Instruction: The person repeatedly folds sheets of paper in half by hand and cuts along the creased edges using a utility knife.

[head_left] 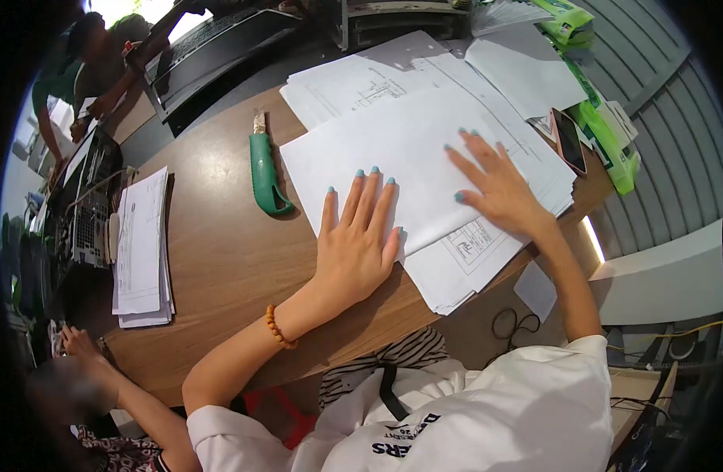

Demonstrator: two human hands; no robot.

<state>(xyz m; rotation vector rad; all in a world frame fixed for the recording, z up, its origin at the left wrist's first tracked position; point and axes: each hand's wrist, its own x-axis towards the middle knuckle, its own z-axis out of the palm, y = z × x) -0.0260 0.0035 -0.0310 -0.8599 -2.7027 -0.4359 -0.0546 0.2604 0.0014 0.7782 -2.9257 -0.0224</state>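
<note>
My left hand [355, 244] lies flat with fingers stretched out on the lower left part of a white sheet of paper [408, 149]. On the right side of the same sheet rests my right hand [495, 185], its fingers spread. Both hands are open and hold nothing. Beneath the sheet is a stack of printed drawings [473, 245], showing at the front right corner and along the back. To the left of the sheet, apart from my hands, a green-handled utility knife [264, 175] lies on the wooden table [212, 259].
A phone [568, 140] lies at the table's right edge beside green and white packets [609, 145]. Another paper stack [141, 244] is at the left, near a laptop [88, 224]. A co-worker's arm [141, 401] reaches in at lower left. More people sit at upper left.
</note>
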